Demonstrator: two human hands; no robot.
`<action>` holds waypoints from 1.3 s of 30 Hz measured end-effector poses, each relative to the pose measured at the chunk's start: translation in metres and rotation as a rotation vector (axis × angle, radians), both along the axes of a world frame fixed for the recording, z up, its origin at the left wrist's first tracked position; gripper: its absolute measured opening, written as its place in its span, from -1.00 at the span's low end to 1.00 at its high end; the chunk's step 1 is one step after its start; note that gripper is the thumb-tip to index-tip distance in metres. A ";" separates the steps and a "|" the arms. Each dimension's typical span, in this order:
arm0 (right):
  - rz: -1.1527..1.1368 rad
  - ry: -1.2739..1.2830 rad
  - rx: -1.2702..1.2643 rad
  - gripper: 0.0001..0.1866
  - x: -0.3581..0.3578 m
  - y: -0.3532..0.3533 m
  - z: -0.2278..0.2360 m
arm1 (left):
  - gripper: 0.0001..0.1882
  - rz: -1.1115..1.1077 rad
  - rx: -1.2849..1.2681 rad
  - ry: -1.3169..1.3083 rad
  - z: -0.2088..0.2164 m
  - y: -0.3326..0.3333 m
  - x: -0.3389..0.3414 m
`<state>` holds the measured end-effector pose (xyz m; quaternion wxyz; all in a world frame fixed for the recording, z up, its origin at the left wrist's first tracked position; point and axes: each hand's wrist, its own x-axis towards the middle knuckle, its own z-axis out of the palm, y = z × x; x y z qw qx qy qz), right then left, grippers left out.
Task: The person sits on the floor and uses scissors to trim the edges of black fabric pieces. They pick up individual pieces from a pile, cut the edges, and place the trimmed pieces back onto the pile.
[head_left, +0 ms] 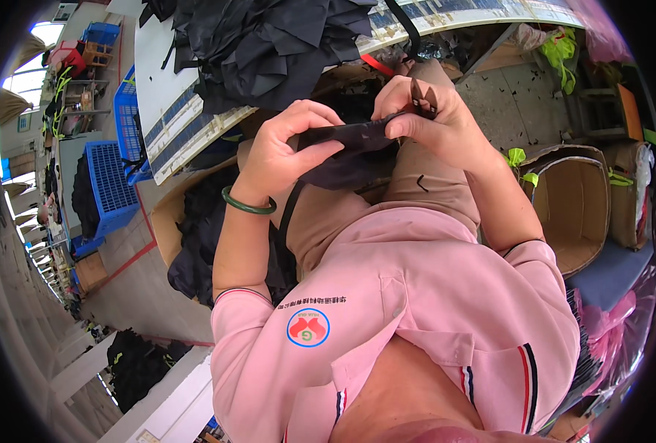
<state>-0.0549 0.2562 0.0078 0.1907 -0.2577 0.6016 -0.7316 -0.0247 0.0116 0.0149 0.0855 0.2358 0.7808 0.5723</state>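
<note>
At frame centre, my left hand point(287, 148) and right hand point(435, 118), small snips point(422, 96) in its grip, clamp a black fabric piece point(350, 140). Open cardboard box point(575, 207) right; blue crates point(110, 177) left; dark cloth heaped on the surface point(166, 111) above.

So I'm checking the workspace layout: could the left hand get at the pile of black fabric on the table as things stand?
Probably not straight away: the left hand is pinching the dark cloth piece together with the right hand. The black fabric pile lies just beyond, with nothing between.
</note>
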 end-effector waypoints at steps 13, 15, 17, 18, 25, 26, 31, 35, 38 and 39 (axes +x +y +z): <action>0.201 0.056 -0.120 -0.87 0.006 -0.022 0.005 | -0.63 -0.227 0.425 -0.639 -0.051 0.055 0.001; 0.080 0.127 -0.172 -0.90 0.003 -0.020 -0.001 | -0.63 -0.125 0.330 -0.509 -0.047 0.055 -0.002; -0.001 0.102 -0.192 -0.92 0.003 -0.015 0.002 | -0.61 0.073 0.411 -0.495 -0.036 0.046 -0.003; -0.047 0.136 -0.171 -0.92 -0.001 -0.013 -0.006 | -0.62 0.185 0.283 -0.257 -0.043 0.036 -0.008; -0.110 0.104 -0.032 -0.92 -0.001 -0.016 -0.001 | -0.75 0.204 0.504 -0.162 -0.014 0.049 0.023; -0.107 0.086 -0.025 -0.91 0.000 -0.016 -0.001 | -0.76 0.224 0.505 -0.181 -0.014 0.050 0.024; -0.046 -0.158 -0.040 -0.88 0.000 -0.014 0.001 | -0.82 0.246 0.458 -0.064 -0.022 0.050 0.022; -0.018 -0.342 -0.068 -0.88 0.002 -0.017 0.003 | -0.84 0.293 0.445 0.026 -0.021 0.048 0.020; -0.057 -0.397 -0.088 -0.87 0.006 -0.020 0.006 | -0.86 0.341 0.552 -0.057 -0.019 0.050 0.020; -0.047 -0.440 -0.103 -0.86 0.007 -0.020 0.005 | -0.86 0.347 0.564 -0.062 -0.021 0.049 0.020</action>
